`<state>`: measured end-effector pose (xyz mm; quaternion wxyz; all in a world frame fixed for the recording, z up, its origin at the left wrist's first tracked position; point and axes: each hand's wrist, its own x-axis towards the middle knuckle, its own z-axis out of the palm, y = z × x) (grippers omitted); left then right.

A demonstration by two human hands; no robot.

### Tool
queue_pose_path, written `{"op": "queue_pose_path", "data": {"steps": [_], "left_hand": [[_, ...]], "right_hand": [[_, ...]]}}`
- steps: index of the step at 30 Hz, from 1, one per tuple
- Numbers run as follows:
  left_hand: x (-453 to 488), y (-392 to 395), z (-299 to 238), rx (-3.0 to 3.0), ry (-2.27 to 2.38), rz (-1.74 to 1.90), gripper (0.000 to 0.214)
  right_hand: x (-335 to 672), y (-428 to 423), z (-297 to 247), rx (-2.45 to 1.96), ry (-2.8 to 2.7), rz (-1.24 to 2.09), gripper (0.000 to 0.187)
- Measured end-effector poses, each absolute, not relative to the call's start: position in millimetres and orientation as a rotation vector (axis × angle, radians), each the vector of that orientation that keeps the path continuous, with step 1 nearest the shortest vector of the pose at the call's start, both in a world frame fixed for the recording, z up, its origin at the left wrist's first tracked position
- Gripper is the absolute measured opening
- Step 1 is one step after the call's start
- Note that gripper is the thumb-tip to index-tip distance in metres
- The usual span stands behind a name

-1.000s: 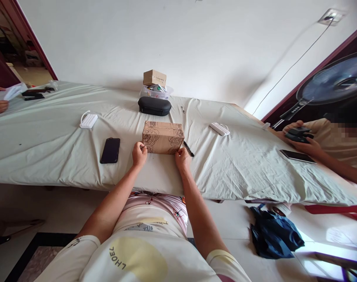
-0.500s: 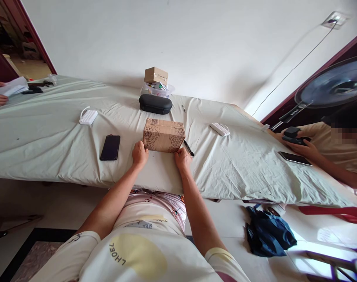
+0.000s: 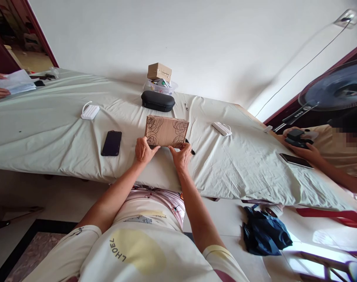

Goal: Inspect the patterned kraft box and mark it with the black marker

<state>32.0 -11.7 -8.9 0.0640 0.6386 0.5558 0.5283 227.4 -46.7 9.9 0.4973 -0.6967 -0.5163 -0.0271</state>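
A cardboard box (image 3: 166,131) with dark scribbled loops in its corners is tilted in front of me, one broad face turned toward me. My left hand (image 3: 144,150) grips its near left corner, thumb along the lower edge. At the near right corner, my right hand (image 3: 181,156) grips it likewise, its thumb pointing inward. The fingers behind the box are partly hidden. A black pen (image 3: 192,152) lies on the cloth beside my right hand, partly covered. Left of my left hand lies a dark phone (image 3: 111,143).
A pale cloth (image 3: 60,129) covers the table. Behind the box are a black case (image 3: 158,101) and a clear tub (image 3: 173,87) with a small carton (image 3: 160,72) on top. White power banks (image 3: 90,111) lie on both sides. At right, another person's hands (image 3: 309,150) hold a dark device.
The box has tipped, so its scribbled broad face now shows and its other face is out of sight. My thumbs have come inward along its lower edge. The view has shifted slightly.
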Motion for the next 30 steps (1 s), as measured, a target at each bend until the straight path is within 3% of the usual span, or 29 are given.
{"op": "queue_pose_path", "data": {"steps": [5, 12, 22, 30], "left_hand": [[36, -13, -8, 1.928, 1.703, 1.650, 0.074], [33, -9, -11, 1.872, 1.632, 1.725, 0.065], [21, -7, -6, 1.860, 1.443, 1.822, 0.021], [15, -6, 1, 1.717, 1.513, 1.916, 0.017]], "right_hand": [[221, -46, 8, -1.704, -1.224, -0.150, 0.073], [230, -43, 6, -1.590, -1.271, -0.075, 0.052], [240, -45, 16, -1.368, -1.134, 0.055, 0.033], [248, -51, 26, -1.308, -1.041, 0.070, 0.042]]}}
